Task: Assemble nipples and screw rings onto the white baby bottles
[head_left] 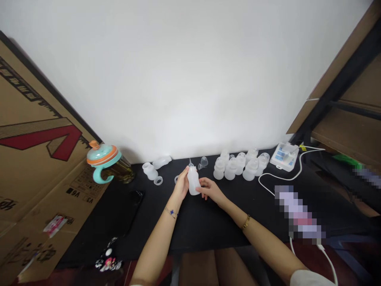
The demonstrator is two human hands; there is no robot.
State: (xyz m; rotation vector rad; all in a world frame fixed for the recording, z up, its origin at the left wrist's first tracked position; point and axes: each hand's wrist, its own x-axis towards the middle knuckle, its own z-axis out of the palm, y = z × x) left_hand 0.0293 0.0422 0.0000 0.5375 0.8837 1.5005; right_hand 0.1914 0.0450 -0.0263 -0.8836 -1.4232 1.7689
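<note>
A translucent white baby bottle point(194, 183) is held between my two hands above the black table. My left hand point(181, 186) is closed around its left side, close to the clear pointed piece point(191, 163) at the top. At the lower right side, my right hand point(210, 189) grips the bottle with thumb and curled fingers. Just behind lie clear teat-like pieces point(204, 161). A ring point(176, 179) shows partly behind my left hand. Farther left are another ring point(158, 180), a bottle body point(151, 172) and a second white piece point(162, 161) lying on its side.
Several capped bottles point(230, 169) stand grouped at the back right. Beyond them are a white power strip point(285, 156) and its cable point(299, 174). A teal-lidded jug point(114, 165), a dark phone-like object point(127, 212) and cardboard boxes point(38, 159) occupy the left. A white wall borders the black table point(196, 230).
</note>
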